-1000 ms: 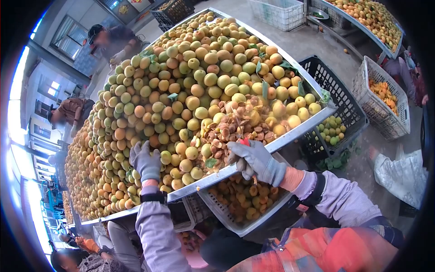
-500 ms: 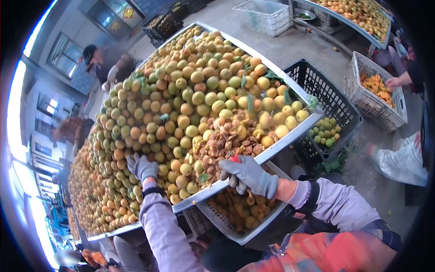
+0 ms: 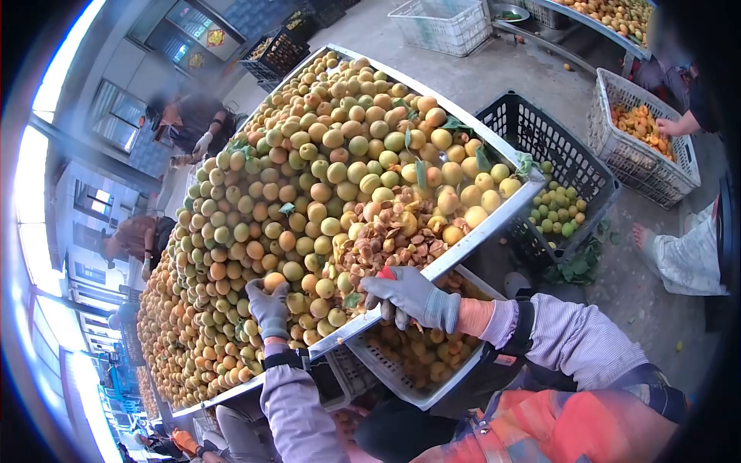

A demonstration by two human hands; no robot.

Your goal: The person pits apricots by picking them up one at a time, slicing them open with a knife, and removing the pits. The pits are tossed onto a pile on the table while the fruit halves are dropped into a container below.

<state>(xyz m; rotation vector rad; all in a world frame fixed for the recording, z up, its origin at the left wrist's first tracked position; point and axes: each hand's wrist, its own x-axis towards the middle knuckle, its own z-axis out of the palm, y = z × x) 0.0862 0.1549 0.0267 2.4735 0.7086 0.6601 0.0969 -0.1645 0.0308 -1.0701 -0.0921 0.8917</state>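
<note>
My left hand [image 3: 269, 312], in a grey glove, has its fingers around an orange-yellow apricot [image 3: 274, 282] at the near side of the heap of apricots [image 3: 309, 166]. Over the table's metal edge, my gloved right hand [image 3: 414, 299] is closed on a small tool with a red handle [image 3: 385, 273]; its working end is hidden. Just beyond that hand lies a pile of brown apricot pits [image 3: 394, 237]. Below the edge, under my right hand, stands a light plastic crate [image 3: 423, 400] with split apricots in it.
A black crate [image 3: 544, 135] with green fruit stands right of the table. Farther right, another person's hand [image 3: 679, 126] reaches into a white crate [image 3: 644, 174] of apricot pieces. Other workers [image 3: 193, 123] are along the far left side. A metal rim [image 3: 490, 224] borders the heap.
My left hand has shifted slightly right and closed around an apricot. My right hand stays at the table edge with the red-handled tool. The view has tilted a little.
</note>
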